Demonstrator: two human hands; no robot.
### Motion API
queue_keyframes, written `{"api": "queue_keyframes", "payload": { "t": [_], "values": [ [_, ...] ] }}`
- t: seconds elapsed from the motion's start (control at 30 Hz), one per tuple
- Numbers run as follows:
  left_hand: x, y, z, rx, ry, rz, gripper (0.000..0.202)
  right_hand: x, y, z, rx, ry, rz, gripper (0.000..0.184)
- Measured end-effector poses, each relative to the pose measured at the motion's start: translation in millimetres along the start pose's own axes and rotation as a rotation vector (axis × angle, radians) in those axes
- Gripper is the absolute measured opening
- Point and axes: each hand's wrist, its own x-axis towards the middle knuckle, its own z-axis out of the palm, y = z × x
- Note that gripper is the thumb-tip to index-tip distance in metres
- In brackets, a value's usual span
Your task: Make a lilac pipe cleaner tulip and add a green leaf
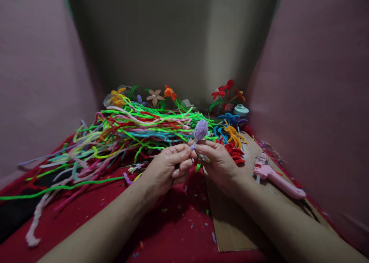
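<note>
A purple pipe-cleaner flower bud (201, 130) stands upright between my two hands, its thin stem slanting down to the fingertips. My left hand (173, 165) is closed, with thumb and forefinger pinching the low end of the stem. My right hand (217, 159) pinches the same stem just below the bud, its thumb toward me. Something pale shows under the right fingers, but I cannot make out what it is. Behind the hands lies a large heap of pipe cleaners (144, 126) in green, pink, red, blue and white.
On the right, a pink glue gun (278, 178) rests on a cardboard sheet (230, 232). Orange petals (234, 134) and red petals (236, 153) lie beyond my right hand. Finished flowers (155, 97) stand along the back wall. Small scraps dot the red cloth (173, 232).
</note>
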Motion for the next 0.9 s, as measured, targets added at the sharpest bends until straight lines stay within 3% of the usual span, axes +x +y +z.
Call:
{"api": "queue_keyframes", "payload": {
  "t": [0.23,0.4,0.53,0.6,0.73,0.9],
  "values": [
    [-1,4,2.4,0.204,0.032,0.050,0.025,-3,-1,2,0.034,0.063,0.059,0.005],
    [0,5,5.8,0.580,0.196,0.134,0.039,-2,1,-1,0.014,0.097,0.034,0.006],
    [-1,-4,4.7,0.996,0.326,0.325,0.031,-2,2,1,0.022,0.204,0.037,0.009],
    [-2,-10,2.2,1.280,0.373,0.445,0.038,-2,4,3,0.035,0.236,0.032,0.010],
    [-3,-16,-1.2,1.781,0.403,0.615,0.035,-3,10,6,0.067,0.247,0.012,0.009],
    [-4,-14,0.1,2.072,0.426,0.779,0.016,-6,12,10,0.030,0.260,-0.008,0.009]
  ]
}}
